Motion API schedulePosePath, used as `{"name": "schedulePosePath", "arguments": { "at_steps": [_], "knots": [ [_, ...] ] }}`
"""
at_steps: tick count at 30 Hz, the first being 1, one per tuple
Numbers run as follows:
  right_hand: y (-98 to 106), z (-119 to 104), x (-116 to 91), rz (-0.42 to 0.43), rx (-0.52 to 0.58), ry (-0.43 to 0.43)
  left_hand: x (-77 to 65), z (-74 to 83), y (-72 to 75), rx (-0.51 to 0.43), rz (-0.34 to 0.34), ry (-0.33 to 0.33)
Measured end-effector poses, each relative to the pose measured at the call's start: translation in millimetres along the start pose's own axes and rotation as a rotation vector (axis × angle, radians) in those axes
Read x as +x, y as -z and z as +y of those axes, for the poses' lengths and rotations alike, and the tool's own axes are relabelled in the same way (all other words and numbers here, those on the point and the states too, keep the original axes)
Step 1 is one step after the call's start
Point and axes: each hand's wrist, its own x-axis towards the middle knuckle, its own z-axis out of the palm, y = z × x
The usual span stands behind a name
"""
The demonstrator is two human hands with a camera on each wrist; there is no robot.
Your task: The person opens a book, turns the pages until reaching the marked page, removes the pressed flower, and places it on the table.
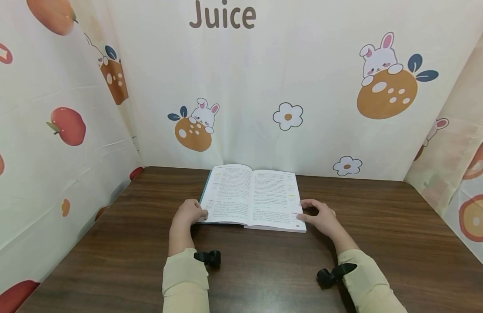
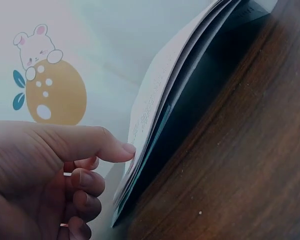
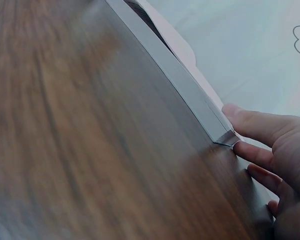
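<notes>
An open book (image 1: pixel 230 191) with printed pages lies on the brown wooden table, its teal cover showing along the left edge. At its lower left side, my left hand (image 1: pixel 185 214) grips the edge. The left thumb (image 2: pixel 112 146) rests on the top page in the left wrist view, with the other fingers curled beside the edge. On the opposite side, my right hand (image 1: pixel 322 218) holds the right edge near the bottom corner. In the right wrist view its thumb (image 3: pixel 250 122) lies on the page and the index finger is at the side of the page block.
The dark wooden table (image 1: pixel 264 269) extends around the book. Behind it hangs a pale curtain (image 1: pixel 249 82) printed with fruit, rabbits and flowers, and similar cloth covers both sides. Black wrist cameras are strapped over the light sleeves (image 1: pixel 185 271).
</notes>
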Motion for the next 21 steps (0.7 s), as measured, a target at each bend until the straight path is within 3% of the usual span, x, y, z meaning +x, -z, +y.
{"name": "schedulePosePath", "arguments": {
  "at_steps": [8,15,21],
  "knots": [
    [1,-2,-2,-0.012,-0.008,0.019,-2.1,6.3,2.3,-0.023,0.017,-0.024],
    [3,3,-2,-0.043,-0.038,0.099,-1.6,12.6,1.6,-0.037,0.037,-0.027],
    [5,3,-4,-0.094,-0.048,0.150,-1.8,21.4,-1.7,-0.040,0.062,-0.068]
  ]
}}
